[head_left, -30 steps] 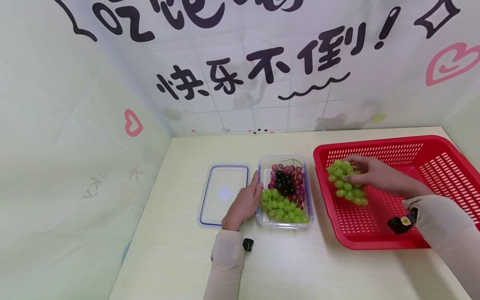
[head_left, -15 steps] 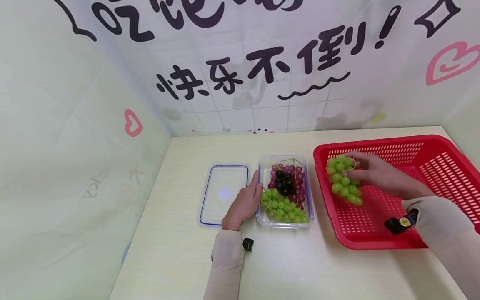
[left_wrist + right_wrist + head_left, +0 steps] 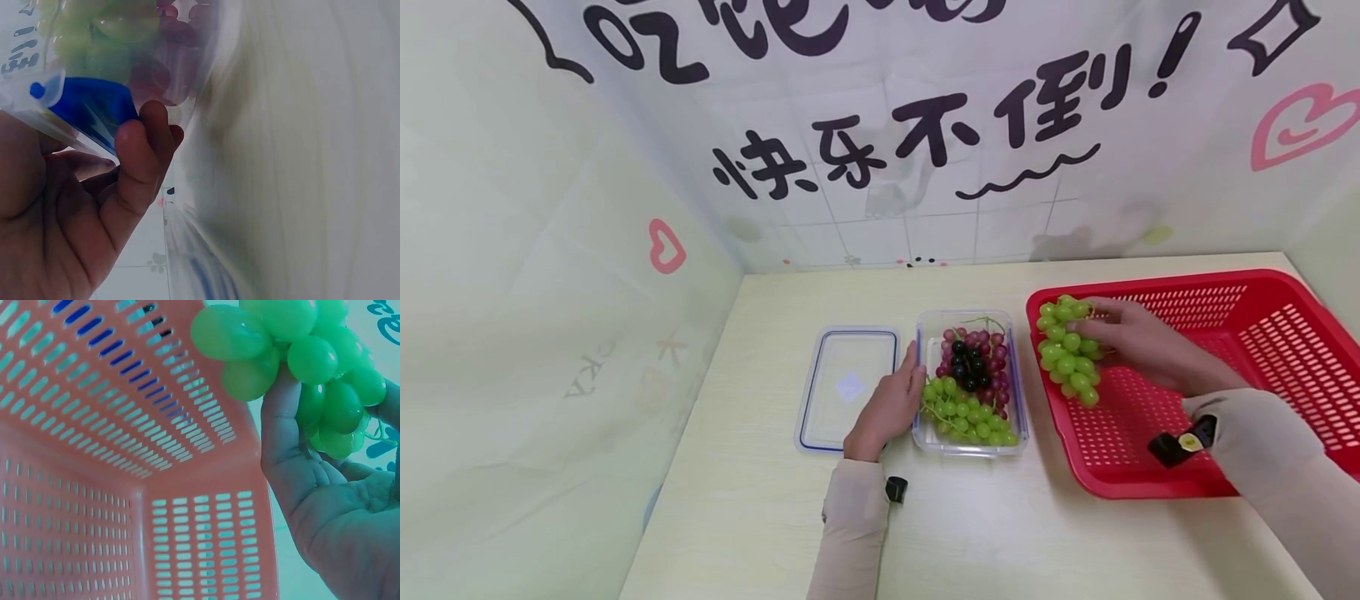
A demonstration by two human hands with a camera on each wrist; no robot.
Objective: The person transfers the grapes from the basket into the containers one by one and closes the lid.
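In the head view my right hand (image 3: 1138, 343) holds a bunch of green grapes (image 3: 1067, 354) between thumb and fingers, over the left rim of the red basket (image 3: 1150, 485). The right wrist view shows the grapes hanging about the fingers (image 3: 280, 419), above the basket wall. My left hand (image 3: 889, 410) rests along the left side of a clear plastic food container (image 3: 970, 452). Its fingers (image 3: 134, 156) touch the container's outer wall near a blue strip (image 3: 94, 106). Inside lie red grapes (image 3: 1000, 360), black grapes (image 3: 970, 367) and another green bunch (image 3: 973, 418), at the front.
A clear lid (image 3: 838, 408) with a blue seal lies flat left of the container, partly behind my left hand. The pale table (image 3: 955, 533) meets a printed wall (image 3: 865, 242) at the back. The basket fills the table's right side.
My right hand has lifted the green bunch and moved it left, from inside the basket to its left rim. The left hand and the container stay put.
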